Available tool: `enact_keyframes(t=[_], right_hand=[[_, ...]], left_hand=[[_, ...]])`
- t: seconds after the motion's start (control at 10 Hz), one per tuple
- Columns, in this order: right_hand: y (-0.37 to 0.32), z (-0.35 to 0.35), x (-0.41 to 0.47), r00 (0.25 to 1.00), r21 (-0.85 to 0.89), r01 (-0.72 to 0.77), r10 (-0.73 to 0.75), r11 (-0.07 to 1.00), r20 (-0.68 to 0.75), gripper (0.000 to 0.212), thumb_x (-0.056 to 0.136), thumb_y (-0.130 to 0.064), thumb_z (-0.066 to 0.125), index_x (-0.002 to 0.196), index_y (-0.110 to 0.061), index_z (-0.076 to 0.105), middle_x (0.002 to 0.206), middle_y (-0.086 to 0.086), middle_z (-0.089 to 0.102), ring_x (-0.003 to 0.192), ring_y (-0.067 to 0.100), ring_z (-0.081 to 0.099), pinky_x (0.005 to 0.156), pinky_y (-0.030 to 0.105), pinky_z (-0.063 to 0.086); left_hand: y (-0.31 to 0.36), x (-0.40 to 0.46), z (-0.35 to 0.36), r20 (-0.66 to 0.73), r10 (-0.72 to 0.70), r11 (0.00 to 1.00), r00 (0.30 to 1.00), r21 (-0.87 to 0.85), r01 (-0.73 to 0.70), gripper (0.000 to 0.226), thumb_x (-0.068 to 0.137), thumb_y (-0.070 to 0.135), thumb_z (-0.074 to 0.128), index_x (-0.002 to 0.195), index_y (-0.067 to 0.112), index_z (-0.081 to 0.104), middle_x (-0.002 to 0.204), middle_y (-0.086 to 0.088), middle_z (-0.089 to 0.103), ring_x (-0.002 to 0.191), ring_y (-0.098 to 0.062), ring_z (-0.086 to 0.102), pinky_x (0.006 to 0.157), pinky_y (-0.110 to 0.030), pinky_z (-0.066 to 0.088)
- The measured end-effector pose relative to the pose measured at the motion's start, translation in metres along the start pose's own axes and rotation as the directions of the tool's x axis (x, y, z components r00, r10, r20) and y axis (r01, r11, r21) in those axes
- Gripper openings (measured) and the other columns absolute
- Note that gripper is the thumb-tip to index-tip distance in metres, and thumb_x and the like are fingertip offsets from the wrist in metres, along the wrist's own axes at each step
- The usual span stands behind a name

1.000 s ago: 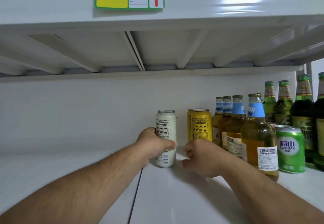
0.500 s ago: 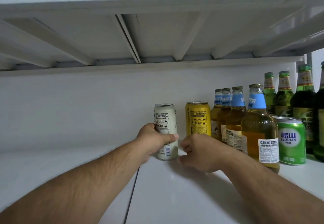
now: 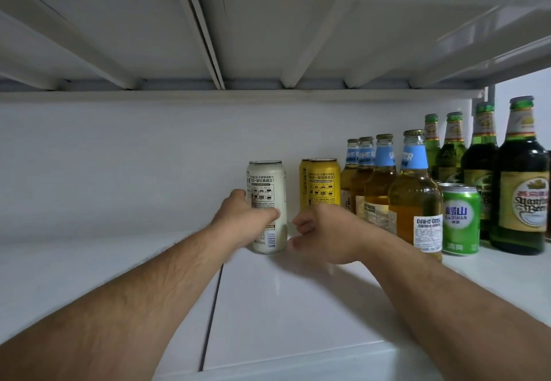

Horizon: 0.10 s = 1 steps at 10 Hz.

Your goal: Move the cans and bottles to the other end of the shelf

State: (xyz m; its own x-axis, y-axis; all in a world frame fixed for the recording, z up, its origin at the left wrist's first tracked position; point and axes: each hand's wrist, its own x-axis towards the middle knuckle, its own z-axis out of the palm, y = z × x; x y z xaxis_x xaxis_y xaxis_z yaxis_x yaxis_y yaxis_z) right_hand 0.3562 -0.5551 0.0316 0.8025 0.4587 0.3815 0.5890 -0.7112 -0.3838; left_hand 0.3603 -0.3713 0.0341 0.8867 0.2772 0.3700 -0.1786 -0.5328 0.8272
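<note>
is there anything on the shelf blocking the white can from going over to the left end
Nothing visible does. The left hand grips the white can, and the shelf to its left lies bare as far as the picture shows. All other drinks stand to its right, beyond the right hand.

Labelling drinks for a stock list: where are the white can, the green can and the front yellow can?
white can (image 3: pixel 269 184), head view, upper label
green can (image 3: pixel 460 219), head view, label middle
front yellow can (image 3: pixel 323 182), head view, label

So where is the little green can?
The green can stands on the right part of the shelf, at the front, between the nearest amber bottle and a dark green bottle.
</note>
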Motion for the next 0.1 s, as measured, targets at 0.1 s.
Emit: enact_keyframes(t=[0.1], right_hand=[[-0.0017,0.0016,0.0006,1.000,-0.015,0.013,-0.013,1.000,-0.016,0.039,0.082,-0.039,0.070,0.103,-0.006,0.070,0.096,0.006,0.072,0.089,0.024,0.067,0.081,0.038,0.058]], left_hand=[[0.0088,-0.0100,-0.0107,-0.084,0.029,0.991,0.996,0.132,-0.018,0.078,0.087,0.039,0.074,0.152,0.011,0.039,0.149,-0.009,0.049,0.138,-0.030,0.049,0.099,-0.031,0.040]])
